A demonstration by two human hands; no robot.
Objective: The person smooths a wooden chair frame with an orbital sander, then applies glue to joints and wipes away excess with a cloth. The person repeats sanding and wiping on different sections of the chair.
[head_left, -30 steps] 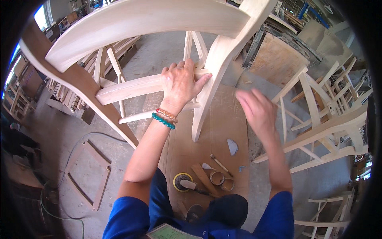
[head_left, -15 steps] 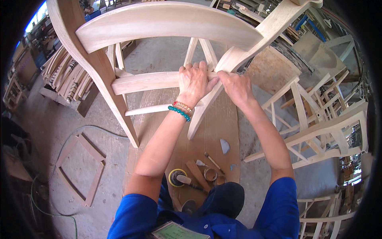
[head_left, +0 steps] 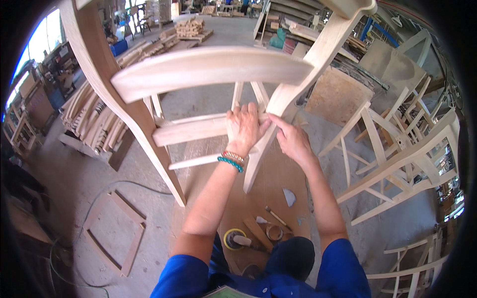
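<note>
A bare wooden chair frame stands upright before me, with a curved back rail (head_left: 213, 68) across its top. Below it, a straight seat rail (head_left: 191, 131) runs to the right-hand leg (head_left: 261, 156). My left hand (head_left: 244, 128), wearing two bead bracelets, is closed over the right end of this rail, fingers on its far side. At the joint between rail and leg, my right hand (head_left: 294, 140) presses with its index finger, its other fingers curled in. Whatever may lie under those fingers is hidden.
Cardboard (head_left: 228, 208) lies beneath the chair, bearing a round sander (head_left: 235, 239), a brush (head_left: 274, 216) and a small pot (head_left: 274, 232). Other chair frames (head_left: 397, 171) stand right. A wooden frame (head_left: 117, 233), a hose (head_left: 94, 203) and stacked curved parts (head_left: 97, 121) are left.
My view has tilted up, so the chair and hands sit lower in it. My right index finger is straighter at the joint; my left hand keeps its place on the rail.
</note>
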